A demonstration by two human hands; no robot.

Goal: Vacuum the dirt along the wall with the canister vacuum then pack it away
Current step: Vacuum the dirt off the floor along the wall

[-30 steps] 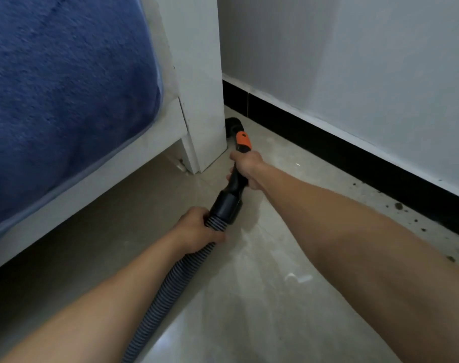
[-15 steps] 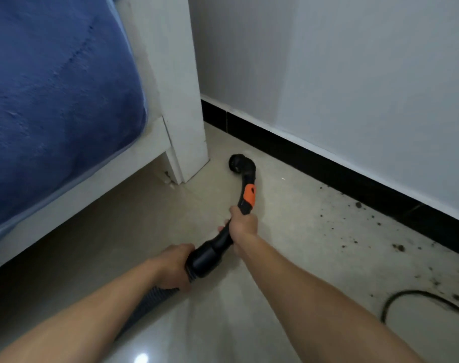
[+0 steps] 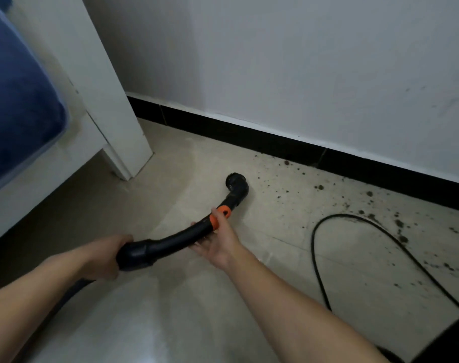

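Black vacuum wand (image 3: pixel 171 240): left hand (image 3: pixel 105 258) grips end, right hand (image 3: pixel 219 243) underneath.

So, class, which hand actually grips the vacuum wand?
The left hand, curled round the wand's black cuff; the right hand lies open under the orange collar.

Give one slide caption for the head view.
Left hand grips the vacuum wand, right hand touches it, near dirt by the wall.

beige tiled floor (image 3: pixel 171 323) — dirt specks (image 3: pixel 369 193) along the baseboard (image 3: pixel 249 137), black cord (image 3: pixel 313 244) looping across
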